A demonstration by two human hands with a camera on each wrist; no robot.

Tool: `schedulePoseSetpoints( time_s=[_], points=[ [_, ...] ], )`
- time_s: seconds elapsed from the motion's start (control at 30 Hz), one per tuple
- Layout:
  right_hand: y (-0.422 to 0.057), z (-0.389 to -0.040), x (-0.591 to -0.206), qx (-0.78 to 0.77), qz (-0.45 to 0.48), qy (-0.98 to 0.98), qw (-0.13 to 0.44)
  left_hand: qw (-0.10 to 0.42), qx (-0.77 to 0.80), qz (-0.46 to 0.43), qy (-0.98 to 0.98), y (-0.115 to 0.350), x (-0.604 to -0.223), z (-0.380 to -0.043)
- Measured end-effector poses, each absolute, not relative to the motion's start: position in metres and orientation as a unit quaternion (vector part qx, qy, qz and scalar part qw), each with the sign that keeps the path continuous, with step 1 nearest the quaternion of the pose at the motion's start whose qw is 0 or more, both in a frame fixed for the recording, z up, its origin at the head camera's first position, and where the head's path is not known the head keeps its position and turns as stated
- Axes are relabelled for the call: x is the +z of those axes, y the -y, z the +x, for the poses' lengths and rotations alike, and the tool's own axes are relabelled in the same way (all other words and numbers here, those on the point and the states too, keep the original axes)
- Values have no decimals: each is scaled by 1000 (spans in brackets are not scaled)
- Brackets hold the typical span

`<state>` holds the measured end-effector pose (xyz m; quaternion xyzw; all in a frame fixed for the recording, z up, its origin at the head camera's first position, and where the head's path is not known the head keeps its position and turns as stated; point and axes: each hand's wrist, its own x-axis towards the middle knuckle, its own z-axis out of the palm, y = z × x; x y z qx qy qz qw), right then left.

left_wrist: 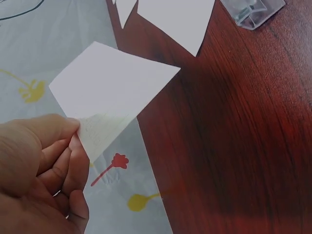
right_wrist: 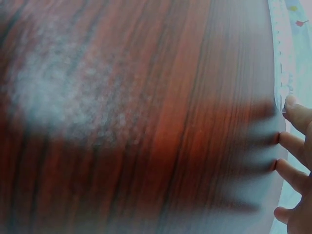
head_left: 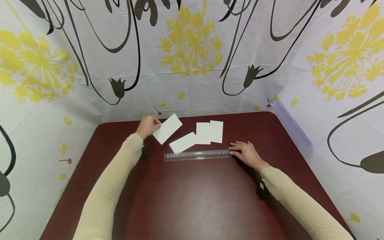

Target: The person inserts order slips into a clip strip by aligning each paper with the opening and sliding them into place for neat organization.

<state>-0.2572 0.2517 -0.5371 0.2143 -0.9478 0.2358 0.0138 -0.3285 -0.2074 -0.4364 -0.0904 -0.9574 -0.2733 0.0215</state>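
Observation:
Between thumb and fingers, my left hand (head_left: 148, 126) pinches one edge of a white card (head_left: 168, 129) at the back left of the table. The left wrist view shows this card (left_wrist: 112, 92) tilted, its face blank but for faint marks near the thumb. My right hand (head_left: 246, 154) rests at the right end of a long clear plastic strip (head_left: 196, 155) with a row of round bumps. In the right wrist view its fingers (right_wrist: 292, 146) are spread, with the thumb at the strip's end. Another white card (head_left: 183, 142) lies slanted just behind the strip.
Two more white cards, a left one (head_left: 203, 133) and a right one (head_left: 216, 131), lie side by side behind the strip. All rest on a dark red wooden table (head_left: 192, 196). A patterned white cloth (head_left: 192, 90) hangs close behind its back edge and along both sides.

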Motion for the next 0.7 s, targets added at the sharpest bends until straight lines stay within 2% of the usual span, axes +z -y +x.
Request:
schedulePoseSetpoints(
  time_s=[0.23, 0.53, 0.7],
  points=[
    [-251, -257, -536, 234, 215, 948, 14, 12, -303, -79, 950, 214, -438, -322],
    [-251, -256, -535, 238, 215, 947, 15, -53, -330, -49, 941, 221, -437, -305],
    [-251, -256, -535, 241, 214, 947, 15, -65, -340, -45, 937, 223, -438, -299]
  ],
)
